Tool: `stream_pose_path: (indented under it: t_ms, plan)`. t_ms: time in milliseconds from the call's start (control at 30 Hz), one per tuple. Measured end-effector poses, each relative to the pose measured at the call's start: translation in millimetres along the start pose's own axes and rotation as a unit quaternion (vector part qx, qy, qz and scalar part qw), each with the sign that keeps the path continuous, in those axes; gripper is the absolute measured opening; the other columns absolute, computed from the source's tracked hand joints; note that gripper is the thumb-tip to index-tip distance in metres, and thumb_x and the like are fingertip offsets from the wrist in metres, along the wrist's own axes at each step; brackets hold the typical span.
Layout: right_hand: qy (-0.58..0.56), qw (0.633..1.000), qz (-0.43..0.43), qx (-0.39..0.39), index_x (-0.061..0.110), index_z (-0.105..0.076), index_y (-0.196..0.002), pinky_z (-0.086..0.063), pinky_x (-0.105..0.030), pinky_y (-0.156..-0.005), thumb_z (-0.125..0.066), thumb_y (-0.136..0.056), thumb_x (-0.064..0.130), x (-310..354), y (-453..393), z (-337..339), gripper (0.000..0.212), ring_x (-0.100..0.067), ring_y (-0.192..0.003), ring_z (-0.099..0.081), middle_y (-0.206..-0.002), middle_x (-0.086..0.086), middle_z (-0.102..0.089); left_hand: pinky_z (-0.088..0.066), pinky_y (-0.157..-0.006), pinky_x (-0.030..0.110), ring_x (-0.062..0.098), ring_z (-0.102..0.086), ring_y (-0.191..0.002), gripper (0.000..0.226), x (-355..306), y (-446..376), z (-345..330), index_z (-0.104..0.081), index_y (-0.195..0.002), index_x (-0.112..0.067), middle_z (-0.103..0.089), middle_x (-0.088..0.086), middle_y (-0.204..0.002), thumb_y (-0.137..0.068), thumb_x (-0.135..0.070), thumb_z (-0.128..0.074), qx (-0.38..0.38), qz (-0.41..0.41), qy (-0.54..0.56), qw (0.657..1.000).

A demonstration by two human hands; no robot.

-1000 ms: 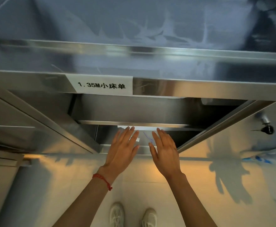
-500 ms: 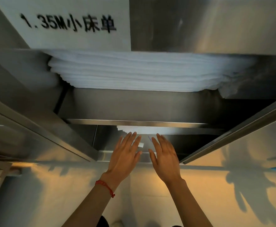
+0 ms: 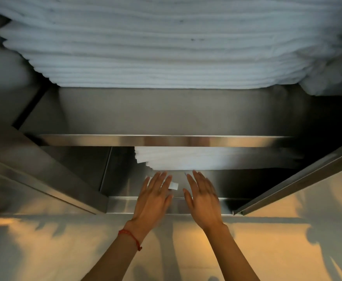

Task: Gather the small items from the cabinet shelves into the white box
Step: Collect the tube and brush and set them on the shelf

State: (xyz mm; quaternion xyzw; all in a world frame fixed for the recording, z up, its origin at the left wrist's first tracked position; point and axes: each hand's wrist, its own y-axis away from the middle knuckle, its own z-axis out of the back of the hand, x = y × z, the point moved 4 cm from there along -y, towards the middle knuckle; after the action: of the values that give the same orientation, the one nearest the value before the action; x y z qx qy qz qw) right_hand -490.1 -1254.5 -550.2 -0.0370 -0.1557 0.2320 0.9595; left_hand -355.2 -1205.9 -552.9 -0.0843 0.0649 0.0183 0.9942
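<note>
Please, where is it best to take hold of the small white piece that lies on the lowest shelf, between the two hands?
Probably by its free right end. The small white piece lies flat on the lowest shelf, its left end under the left hand's fingertips. The right hand, open beside it, could pinch that edge from the front, thumb underneath.

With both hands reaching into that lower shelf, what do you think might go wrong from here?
1. The small white item lies between the left hand and right hand; flat, straight fingers may push it deeper instead of picking it up.
2. The lower stack of white linen sits just beyond the fingertips and could be dragged or rumpled.
3. The white box is out of view, so the item may be dropped on the way.
</note>
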Motion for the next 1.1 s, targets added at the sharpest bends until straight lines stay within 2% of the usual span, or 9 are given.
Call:
stream_pose_path:
  t_ms: [67, 167, 267, 433, 533, 733, 800, 867, 1100]
  plan:
    - [-0.001, 1.0, -0.004, 0.001, 0.012, -0.067, -0.117, -0.038, -0.04, -0.095, -0.009, -0.102, 0.045, -6, -3, -18, 0.067, -0.026, -0.11, -0.062, -0.122, -0.01, -0.064, -0.044, -0.09, 0.053, 0.03, -0.061, -0.111, 0.049, 4, -2, -22, -0.062, -0.121, -0.008, -0.062, 0.014, -0.123, -0.079, -0.031, -0.071, -0.016, -0.007, -0.011, 1.0]
    - [0.005, 1.0, 0.003, 0.001, 0.014, -0.065, -0.118, -0.037, -0.04, -0.095, -0.01, -0.102, 0.044, -14, -2, -48, 0.065, -0.025, -0.111, -0.062, -0.122, -0.01, -0.064, -0.04, -0.093, 0.053, 0.028, -0.059, -0.114, 0.049, 11, -4, -52, -0.054, -0.126, -0.009, -0.061, 0.013, -0.125, -0.085, -0.035, -0.044, -0.001, -0.002, -0.017, 1.0]
    - [0.005, 1.0, 0.007, 0.006, 0.013, -0.065, -0.119, -0.037, -0.038, -0.096, -0.012, -0.101, 0.042, -24, -6, -78, 0.062, -0.024, -0.112, -0.062, -0.122, -0.009, -0.064, -0.043, -0.091, 0.054, 0.029, -0.058, -0.116, 0.053, 18, -7, -82, -0.056, -0.126, -0.006, -0.06, 0.014, -0.126, -0.085, -0.034, -0.037, 0.017, 0.023, 0.014, 0.999]
    - [0.018, 0.999, 0.011, -0.027, 0.01, -0.068, -0.113, -0.044, -0.04, -0.093, -0.035, -0.091, 0.036, -38, -18, -124, 0.047, -0.025, -0.108, -0.064, -0.117, -0.011, -0.066, -0.041, -0.094, 0.053, 0.029, -0.06, -0.113, 0.048, 33, -6, -135, -0.062, -0.121, -0.005, -0.062, 0.014, -0.123, -0.086, -0.034, -0.046, 0.008, 0.018, 0.004, 1.0]
    - [0.017, 0.999, 0.014, -0.041, 0.009, -0.067, -0.113, -0.047, -0.042, -0.092, -0.021, -0.1, 0.037, -40, -17, -146, 0.056, -0.025, -0.109, -0.063, -0.117, -0.011, -0.066, -0.039, -0.094, 0.053, 0.029, -0.062, -0.11, 0.05, 42, -5, -157, -0.064, -0.118, -0.006, -0.064, 0.014, -0.12, -0.076, -0.032, -0.058, -0.007, 0.02, -0.007, 1.0]
    - [0.005, 0.998, 0.013, -0.065, 0.007, -0.067, -0.112, -0.05, -0.043, -0.088, -0.03, -0.096, 0.034, -49, -16, -187, 0.049, -0.03, -0.108, -0.063, -0.12, -0.015, -0.064, -0.042, -0.097, 0.047, 0.027, -0.061, -0.112, 0.05, 52, -4, -192, -0.066, -0.117, -0.008, -0.063, 0.012, -0.121, -0.085, -0.034, -0.037, -0.006, 0.018, -0.005, 1.0]
    - [0.011, 0.997, 0.02, -0.072, 0.005, -0.066, -0.113, -0.049, -0.045, -0.089, -0.02, -0.101, 0.035, -54, -15, -196, 0.056, -0.032, -0.109, -0.062, -0.119, -0.017, -0.063, -0.032, -0.105, 0.043, 0.029, -0.059, -0.115, 0.051, 53, -6, -206, -0.064, -0.119, -0.007, -0.061, 0.013, -0.124, -0.086, -0.032, -0.035, -0.003, 0.015, -0.006, 1.0]
    - [0.012, 0.996, 0.03, -0.08, 0.004, -0.064, -0.115, -0.046, -0.047, -0.093, -0.03, -0.097, 0.03, -60, -15, -202, 0.047, -0.033, -0.113, -0.059, -0.122, -0.018, -0.061, -0.028, -0.104, 0.044, 0.029, -0.057, -0.118, 0.051, 53, -9, -216, -0.062, -0.122, -0.007, -0.059, 0.014, -0.128, -0.086, -0.031, -0.035, -0.002, 0.01, -0.001, 1.0]
    - [0.038, 0.991, 0.044, -0.121, 0.003, -0.063, -0.117, -0.038, -0.048, -0.102, -0.037, -0.091, 0.025, -76, -22, -215, 0.043, -0.033, -0.118, -0.056, -0.126, -0.016, -0.059, -0.039, -0.096, 0.054, 0.031, -0.056, -0.118, 0.054, 58, -30, -237, -0.058, -0.125, -0.005, -0.058, 0.016, -0.129, -0.083, -0.03, -0.035, -0.025, 0.003, 0.001, 1.0]
